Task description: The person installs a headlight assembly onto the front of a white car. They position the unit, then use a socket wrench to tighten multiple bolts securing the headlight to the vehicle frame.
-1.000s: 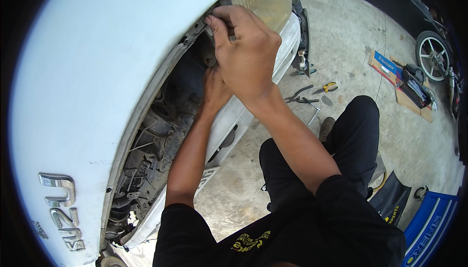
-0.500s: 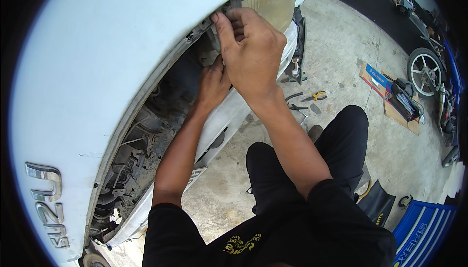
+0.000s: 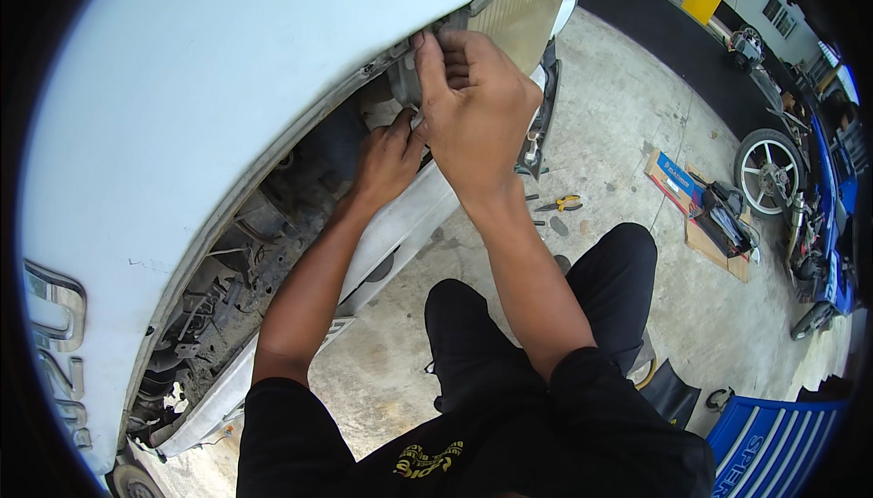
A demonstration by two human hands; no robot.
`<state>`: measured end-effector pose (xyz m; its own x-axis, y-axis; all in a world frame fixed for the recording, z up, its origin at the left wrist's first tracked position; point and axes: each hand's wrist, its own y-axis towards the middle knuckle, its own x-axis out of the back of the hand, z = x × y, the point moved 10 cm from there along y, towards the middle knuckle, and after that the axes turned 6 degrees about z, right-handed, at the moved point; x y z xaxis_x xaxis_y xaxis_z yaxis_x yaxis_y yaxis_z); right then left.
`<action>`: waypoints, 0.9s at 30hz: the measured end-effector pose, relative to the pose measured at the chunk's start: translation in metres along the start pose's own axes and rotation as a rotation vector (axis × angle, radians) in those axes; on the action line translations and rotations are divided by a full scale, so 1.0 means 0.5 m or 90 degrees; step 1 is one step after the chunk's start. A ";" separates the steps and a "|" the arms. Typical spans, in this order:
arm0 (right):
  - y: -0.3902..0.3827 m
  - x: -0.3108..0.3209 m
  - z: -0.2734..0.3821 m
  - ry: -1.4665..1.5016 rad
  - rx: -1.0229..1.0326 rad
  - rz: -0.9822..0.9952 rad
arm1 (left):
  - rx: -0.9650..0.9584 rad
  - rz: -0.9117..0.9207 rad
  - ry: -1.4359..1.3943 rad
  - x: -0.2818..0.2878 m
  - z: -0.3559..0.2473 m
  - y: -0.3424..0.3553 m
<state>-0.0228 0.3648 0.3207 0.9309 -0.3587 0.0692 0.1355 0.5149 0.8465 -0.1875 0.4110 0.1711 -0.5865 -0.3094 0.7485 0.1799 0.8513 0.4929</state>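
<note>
The front bay (image 3: 214, 289) stands uncovered from eight to eleven o'clock, alongside the white panel (image 3: 182, 89) at ten. The yellowed headlamp (image 3: 532, 7), at one o'clock, sits in its corner, apparently in place; whether it is fastened or loose does not show. By its inner edge, just past twelve, the right hand (image 3: 482, 102) has a curled grip, thumb near the bay's rim; whether a small part is pinched there, I cannot say. The left hand (image 3: 391, 166), at eleven, reaches up beside a grey piece (image 3: 406, 87), its grip partly hidden and unreadable. The work there looks unfinished, both hands being occupied with it, while yellow-handled pliers (image 3: 567, 202) lie on the floor (image 3: 618, 89) toward three o'clock
</note>
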 end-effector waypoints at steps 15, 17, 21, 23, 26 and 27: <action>0.006 0.007 0.025 -0.051 0.057 0.002 | 0.060 0.001 -0.094 0.009 -0.006 0.000; 0.008 0.009 0.029 -0.045 0.073 0.004 | 0.074 -0.019 -0.105 0.016 -0.004 0.000; 0.008 0.005 0.029 -0.046 0.077 0.020 | 0.138 -0.079 -0.137 0.038 0.014 -0.005; 0.008 0.002 0.026 -0.056 0.067 0.030 | 0.130 -0.132 -0.157 0.056 0.010 -0.010; 0.007 0.005 0.025 -0.056 0.075 0.026 | 0.095 -0.229 -0.185 0.084 -0.003 -0.025; 0.006 0.010 0.029 -0.051 0.092 0.013 | 0.111 -0.254 -0.178 0.091 0.000 -0.031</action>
<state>-0.0229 0.3533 0.3312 0.9024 -0.4129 0.1233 0.0616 0.4068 0.9114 -0.2173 0.3839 0.1976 -0.7759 -0.5196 0.3578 -0.2210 0.7551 0.6172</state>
